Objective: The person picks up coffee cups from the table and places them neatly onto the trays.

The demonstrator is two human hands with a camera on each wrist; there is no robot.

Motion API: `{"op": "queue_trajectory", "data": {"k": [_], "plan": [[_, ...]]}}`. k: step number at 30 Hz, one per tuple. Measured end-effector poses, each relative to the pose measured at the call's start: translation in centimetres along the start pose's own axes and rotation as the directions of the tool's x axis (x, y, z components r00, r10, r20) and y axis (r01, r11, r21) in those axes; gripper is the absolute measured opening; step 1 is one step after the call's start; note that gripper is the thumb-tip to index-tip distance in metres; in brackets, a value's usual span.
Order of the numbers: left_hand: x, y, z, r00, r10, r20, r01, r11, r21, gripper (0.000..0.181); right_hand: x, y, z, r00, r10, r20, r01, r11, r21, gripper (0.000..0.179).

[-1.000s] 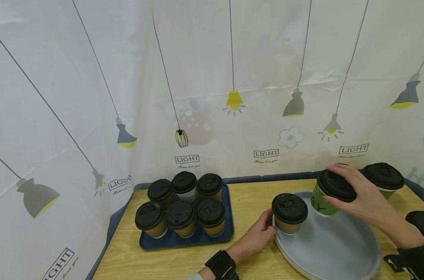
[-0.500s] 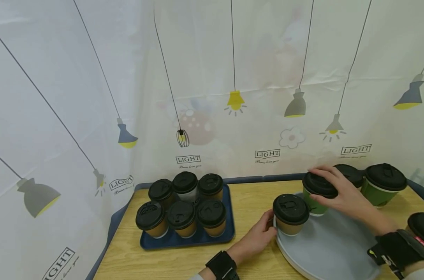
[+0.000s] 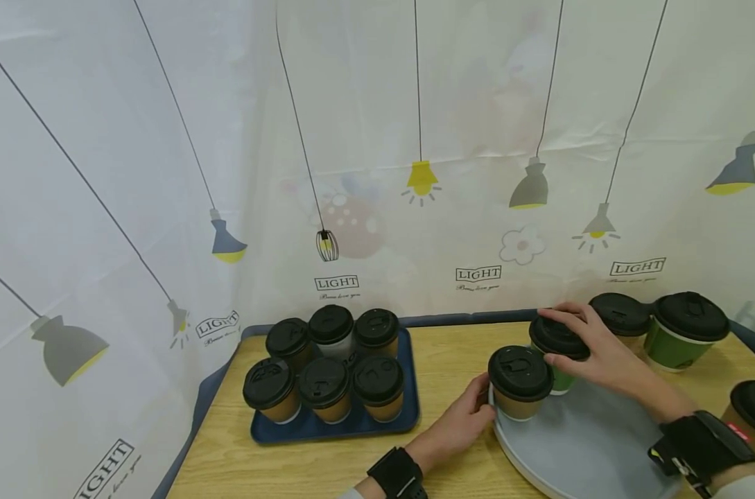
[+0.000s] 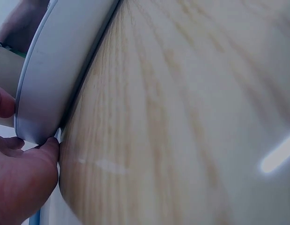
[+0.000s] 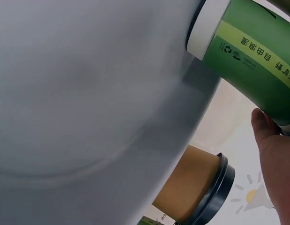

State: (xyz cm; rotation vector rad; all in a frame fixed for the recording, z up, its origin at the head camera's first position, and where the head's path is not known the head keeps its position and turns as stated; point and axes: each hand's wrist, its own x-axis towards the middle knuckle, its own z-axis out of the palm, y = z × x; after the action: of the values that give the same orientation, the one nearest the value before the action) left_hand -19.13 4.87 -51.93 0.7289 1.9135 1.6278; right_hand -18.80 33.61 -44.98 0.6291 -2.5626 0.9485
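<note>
My right hand (image 3: 595,352) grips a green paper cup (image 5: 257,51) from above, fingers and thumb around its black lid (image 3: 553,338). The cup is over the far-left part of a round grey tray (image 3: 592,436); I cannot tell whether its base touches the surface. Beside it, at the tray's left edge, stands a brown paper cup (image 3: 519,405) with a black lid. My left hand (image 3: 455,424) pinches the tray's rim (image 4: 51,89) there, thumb low and fingers higher up in the left wrist view.
To the left, a blue tray (image 3: 315,432) carries several lidded cups. Behind the round tray stand a brown cup (image 3: 620,317) and a larger green cup (image 3: 679,345). Another cup (image 3: 754,416) sits at the right edge. A lamp-printed curtain (image 3: 377,90) closes off the back.
My right hand has moved the green cup leftward over the round tray, close to the brown cup. The left hand has stayed on the rim.
</note>
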Motion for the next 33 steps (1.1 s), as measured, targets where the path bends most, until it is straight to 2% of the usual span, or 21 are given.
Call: {"op": "queue_trajectory", "data": {"k": [6, 11, 18, 22, 27, 30, 33], "plan": [[0.0, -0.3, -0.2, 1.000, -0.008, -0.002, 0.008, 1.000, 0.001, 0.064, 0.0, -0.2, 0.1, 1.000, 0.007, -0.001, -0.007, 1.000, 0.024, 0.061], [-0.1, -0.4, -0.3, 0.999, -0.029, -0.020, 0.029, 0.999, 0.019, 0.063, 0.2, -0.1, 0.3, 1.000, -0.004, -0.009, 0.004, 1.000, 0.017, 0.062], [-0.3, -0.5, -0.4, 0.999, -0.026, -0.025, 0.027, 0.999, 0.018, 0.062, 0.1, -0.6, 0.2, 1.000, -0.004, -0.007, 0.004, 1.000, 0.005, 0.060], [-0.4, -0.5, -0.4, 0.999, -0.029, -0.020, 0.029, 1.000, 0.002, 0.062, -0.6, -1.2, -0.9, 0.998, 0.004, -0.057, -0.006, 0.999, -0.037, 0.059], [-0.6, -0.6, -0.6, 0.999, -0.030, -0.021, 0.030, 1.000, -0.003, 0.062, -2.5, -2.6, -3.6, 0.988, 0.035, -0.148, -0.048, 0.995, -0.090, 0.058], [-0.7, -0.5, -0.7, 0.999, -0.035, -0.029, 0.035, 0.999, -0.001, 0.062, -4.2, -3.7, -5.4, 0.973, 0.089, -0.211, -0.113, 0.988, -0.105, 0.058], [-0.8, -0.5, -0.8, 0.999, -0.044, -0.031, 0.044, 0.999, -0.004, 0.061, -6.0, -4.2, -6.6, 0.943, 0.126, -0.309, -0.183, 0.969, -0.166, 0.056]]}}
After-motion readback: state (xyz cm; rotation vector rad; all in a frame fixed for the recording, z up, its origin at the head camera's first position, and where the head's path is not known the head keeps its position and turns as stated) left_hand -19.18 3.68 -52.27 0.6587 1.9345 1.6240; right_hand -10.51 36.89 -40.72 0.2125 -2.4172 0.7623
